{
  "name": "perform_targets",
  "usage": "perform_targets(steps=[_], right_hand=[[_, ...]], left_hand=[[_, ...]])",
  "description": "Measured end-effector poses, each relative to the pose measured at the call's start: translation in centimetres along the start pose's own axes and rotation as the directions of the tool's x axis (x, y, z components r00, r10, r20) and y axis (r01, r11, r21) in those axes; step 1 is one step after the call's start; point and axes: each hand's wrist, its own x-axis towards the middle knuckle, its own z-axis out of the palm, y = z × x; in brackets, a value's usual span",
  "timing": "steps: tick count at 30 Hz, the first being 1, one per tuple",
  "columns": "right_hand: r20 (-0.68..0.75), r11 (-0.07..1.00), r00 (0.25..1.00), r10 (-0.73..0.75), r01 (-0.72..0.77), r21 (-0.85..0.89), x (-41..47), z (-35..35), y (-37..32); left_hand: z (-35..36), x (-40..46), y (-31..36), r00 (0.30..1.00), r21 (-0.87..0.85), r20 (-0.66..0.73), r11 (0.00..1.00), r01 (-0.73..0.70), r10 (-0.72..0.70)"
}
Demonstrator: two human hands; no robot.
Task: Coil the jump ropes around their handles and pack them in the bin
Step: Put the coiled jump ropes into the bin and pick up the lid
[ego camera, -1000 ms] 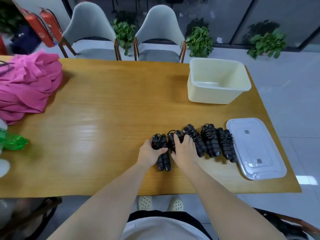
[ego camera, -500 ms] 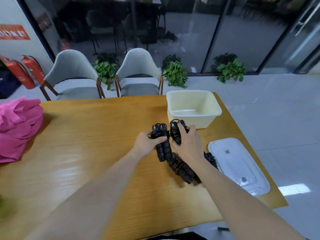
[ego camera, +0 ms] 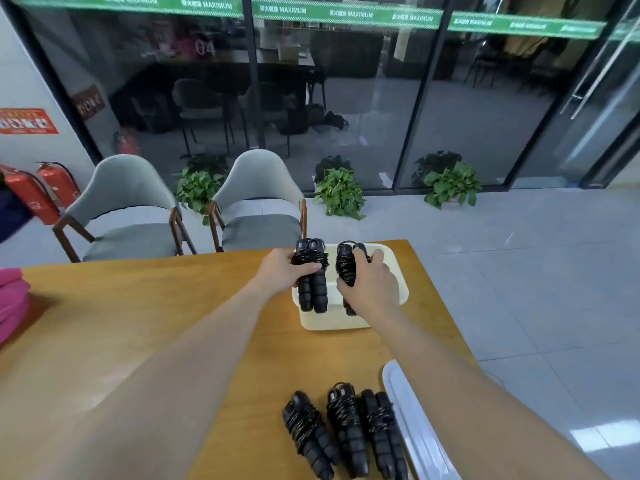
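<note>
My left hand [ego camera: 281, 269] grips one coiled black jump rope [ego camera: 311, 282], handles pointing down, above the left part of the cream bin [ego camera: 332, 322]. My right hand [ego camera: 372, 282] grips a second coiled black jump rope [ego camera: 346, 268] above the bin's middle; my fingers hide most of it. The bin stands at the far right of the wooden table [ego camera: 156, 323]. Three more coiled black jump ropes [ego camera: 343, 434] lie side by side on the table near me.
A clear plastic lid [ego camera: 412, 424] lies right of the three ropes, near the table's right edge. Pink cloth [ego camera: 10, 303] sits at the table's far left. Two grey chairs [ego camera: 194, 216] stand behind the table, with potted plants [ego camera: 341, 192] on the floor.
Both hands lifted a coiled rope each from the row and carried them forward over the bin. My head tilted up, so the remaining ropes and lid now sit low in view.
</note>
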Motion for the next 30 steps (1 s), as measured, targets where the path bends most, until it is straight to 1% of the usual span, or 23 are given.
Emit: perform_targets(steps=[4,8,13,16,18,23,27,30], right_hand=[[0.065,0.993,0.997,0.027,-0.034,0.111,3.6,1.6,1.2],[0.126,0.978,0.991,0.055,-0.079,0.193,6.3,3.6,1.9],[0.227,0.962,0.971,0.08,-0.135,0.239,8.0,6.7,2.4],[0.271,0.959,0.959,0.088,-0.155,0.237,8.6,8.4,3.0],[0.296,0.961,0.951,0.093,-0.163,0.223,8.8,9.4,3.5],[0.379,0.947,0.917,0.124,-0.223,0.232,9.8,11.2,4.6],[0.456,0.937,0.872,0.179,-0.293,0.192,10.9,12.1,5.2],[0.489,0.944,0.855,0.171,-0.284,0.167,11.2,13.1,5.7]], left_hand=[[1.1,3.5,-0.7,0.998,0.056,-0.019,0.997,0.055,-0.054],[2.4,5.9,-1.7,0.99,0.07,-0.034,0.988,0.135,-0.133],[4.3,7.6,-1.9,0.985,0.213,-0.05,0.961,0.174,-0.168],[5.7,8.6,-1.7,0.99,0.329,-0.046,0.934,0.141,-0.133],[6.5,9.1,-1.8,0.988,0.376,-0.038,0.914,0.151,-0.147],[8.4,11.0,-2.4,0.972,0.431,0.017,0.879,0.206,-0.236],[9.6,12.1,-2.7,0.956,0.553,0.022,0.8,0.233,-0.293],[10.2,12.7,-3.3,0.936,0.59,0.057,0.769,0.249,-0.346]])
